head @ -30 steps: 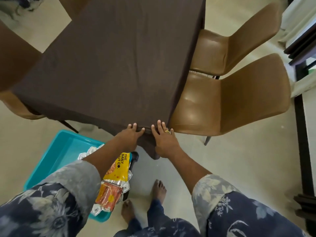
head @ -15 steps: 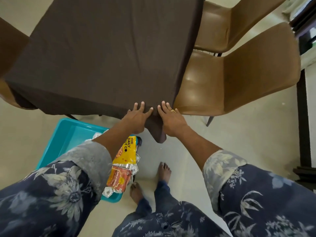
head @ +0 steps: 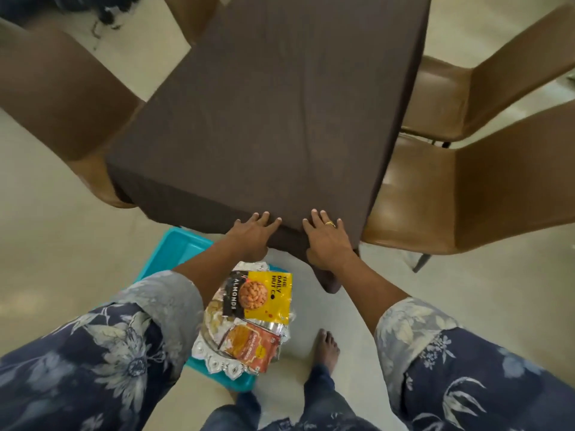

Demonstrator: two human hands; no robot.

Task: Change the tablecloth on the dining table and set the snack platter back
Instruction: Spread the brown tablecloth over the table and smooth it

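- The left hand lies flat with fingers spread on the near corner of the tablecloth, gripping nothing, palm pressed to the cloth just left of the corner point.
- The right hand lies the same way just right of the corner, fingers splayed and pointing toward 12 o'clock, a ring on one finger; it holds nothing either.
- Between the two hands the cloth's corner hangs down in a loose point.
- The dark brown cloth covers the whole table top and drapes over its edges.
- The snack platter, silver-rimmed, sits on the floor at 6 o'clock from the left hand, in a teal tray, with a yellow almond packet and an orange packet on it.
- Tan chairs stand at 3 o'clock, a darker chair at 10 o'clock, on a pale floor.
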